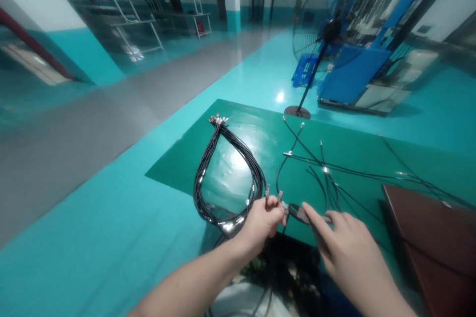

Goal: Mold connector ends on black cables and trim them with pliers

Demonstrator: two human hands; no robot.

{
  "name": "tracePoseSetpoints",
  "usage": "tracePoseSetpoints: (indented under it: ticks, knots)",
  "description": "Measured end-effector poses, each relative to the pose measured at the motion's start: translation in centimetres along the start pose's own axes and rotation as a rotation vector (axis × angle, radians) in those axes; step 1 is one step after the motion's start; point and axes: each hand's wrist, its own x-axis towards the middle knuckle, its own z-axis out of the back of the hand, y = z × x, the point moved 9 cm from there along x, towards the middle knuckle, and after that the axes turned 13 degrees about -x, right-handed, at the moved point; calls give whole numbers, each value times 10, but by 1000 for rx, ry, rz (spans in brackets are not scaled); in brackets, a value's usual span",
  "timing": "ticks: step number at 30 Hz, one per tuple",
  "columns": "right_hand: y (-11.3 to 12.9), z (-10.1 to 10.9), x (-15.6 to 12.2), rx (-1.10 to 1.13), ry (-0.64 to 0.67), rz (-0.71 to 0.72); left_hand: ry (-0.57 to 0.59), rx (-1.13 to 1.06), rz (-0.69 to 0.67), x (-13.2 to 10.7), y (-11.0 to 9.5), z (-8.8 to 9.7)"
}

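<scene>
My left hand (261, 222) is closed at the front edge of the table, pinching a black cable with metal end fittings (280, 194) that stick up past the fingers. Dark-jawed pliers (299, 213) are gripped in my right hand (344, 237), the forefinger stretched along them. Their jaws point left and meet the cable end beside my left fingertips; whether they bite on it I cannot tell. Just beyond my left hand lies a looped bundle of black cables (203, 171) with silvery tags and its metal ends gathered at the top.
Loose black cables (357, 174) are strewn over the green tabletop (178, 158). On the right lies a brown board (427, 237) with a cable across it. Beyond the table stand a pedestal fan (330, 31), a blue crate (305, 70) and blue machinery (353, 72).
</scene>
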Motion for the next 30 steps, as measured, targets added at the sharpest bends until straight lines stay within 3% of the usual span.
tracePoseSetpoints:
  ticks: [9, 18, 25, 30]
  knots:
    - [15, 3, 1, -66, 10, -22, -29, 84, -55, 0, 4, 8]
    - [36, -14, -5, -166, 53, -9, -101, 113, -74, 4, 18, 28]
    - [40, -11, -5, -188, 24, 33, 5, 108, 127, 4, 29, 23]
    - [40, -13, -5, -112, 24, 34, 16, 138, 80, 4, 25, 26]
